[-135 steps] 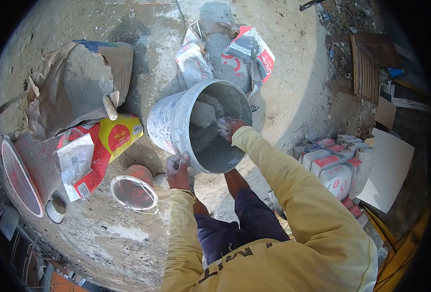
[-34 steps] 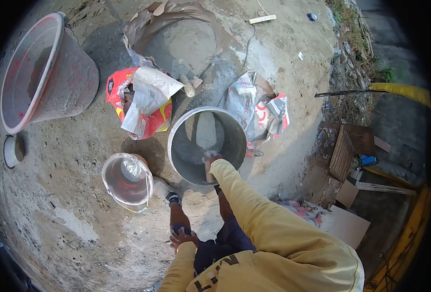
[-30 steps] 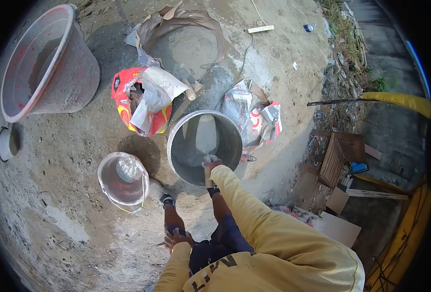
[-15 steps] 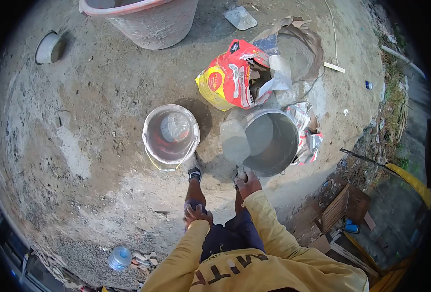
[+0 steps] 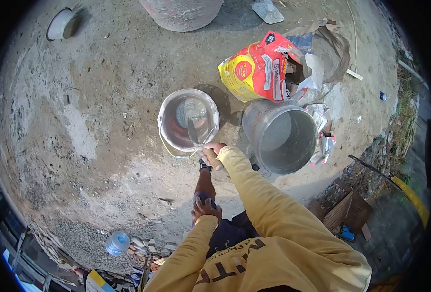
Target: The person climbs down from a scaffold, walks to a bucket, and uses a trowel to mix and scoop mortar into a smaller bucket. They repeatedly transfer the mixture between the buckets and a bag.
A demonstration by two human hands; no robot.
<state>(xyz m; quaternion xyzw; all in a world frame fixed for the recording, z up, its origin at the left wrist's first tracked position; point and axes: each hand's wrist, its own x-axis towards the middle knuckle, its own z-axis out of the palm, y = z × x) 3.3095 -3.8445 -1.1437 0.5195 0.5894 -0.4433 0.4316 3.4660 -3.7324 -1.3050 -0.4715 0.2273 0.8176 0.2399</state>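
Note:
My right hand [image 5: 212, 155] is closed round the handle of a trowel [image 5: 192, 131]. The trowel's blade, seen nearly edge-on, points into a white-rimmed bucket [image 5: 165, 114] with a wire handle. Inside that bucket the wall is stained reddish, and a pale round patch shows at the bottom. My left hand [image 5: 206, 210] lies on my knee with its fingers apart, holding nothing. Right of the white-rimmed bucket stands a larger grey bucket [image 5: 252, 124] with smooth grey material inside. A torn red and yellow bag [image 5: 256, 68] rests on the ground behind the two buckets.
At the top edge stands a big pale tub [image 5: 184, 12]. A small bucket [image 5: 63, 25] lies tipped at upper left. Torn paper bags [image 5: 332, 51] lie at right, near a flat plate [image 5: 268, 11]. A water bottle [image 5: 117, 243] and wooden scraps [image 5: 344, 211] sit lower down.
My right hand has carried the trowel left, from the grey bucket's edge to over the white-rimmed bucket. Its blade has turned from flat to edge-on. My left hand stays on the knee.

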